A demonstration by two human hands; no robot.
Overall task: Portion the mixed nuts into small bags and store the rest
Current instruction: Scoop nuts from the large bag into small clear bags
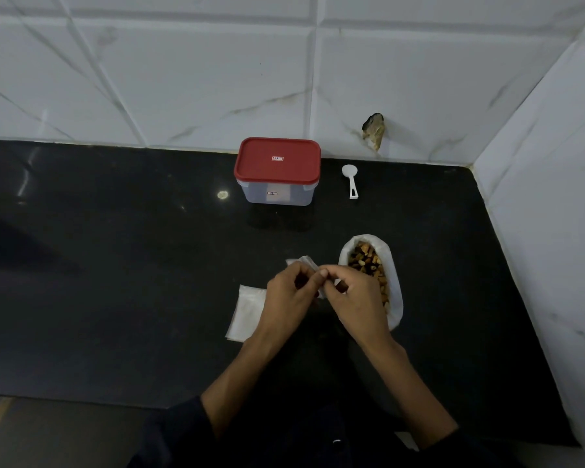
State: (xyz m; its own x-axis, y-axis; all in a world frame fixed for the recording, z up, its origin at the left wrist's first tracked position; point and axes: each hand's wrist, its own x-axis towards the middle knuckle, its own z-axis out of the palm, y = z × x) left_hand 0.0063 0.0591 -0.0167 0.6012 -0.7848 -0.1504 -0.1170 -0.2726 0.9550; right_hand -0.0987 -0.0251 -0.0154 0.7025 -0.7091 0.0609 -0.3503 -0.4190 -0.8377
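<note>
Stretching across the whole lower view, the black polished countertop [115,265] met white marble-look wall tiles [183,79] at the back and on the right, forming a corner, while its left half lay wide and dark. A clear storage box [277,192] with a red lid [277,160] pressed on stood close to the back wall, well apart from the hands. Nearer the person, toward the right, a white plastic bag of mixed nuts [374,271] lay with its mouth rolled open, showing tan, brown and dark pieces heaped inside; its near end sat just beside the right wrist. A flat stack of small clear bags [245,312] rested on the counter partly under the left hand [286,298]. Both hands met in front of the person, between the stack and the nut bag: the left hand's fingers were curled and pinching one small bag [306,263], and the right hand [357,295] pinched the same bag between thumb and forefinger, its other fingers bent. That bag looked thin, translucent and crumpled, lifted off the counter. A small white scoop [350,184] lay right of the box, near the back wall, bowl pointing away.
</note>
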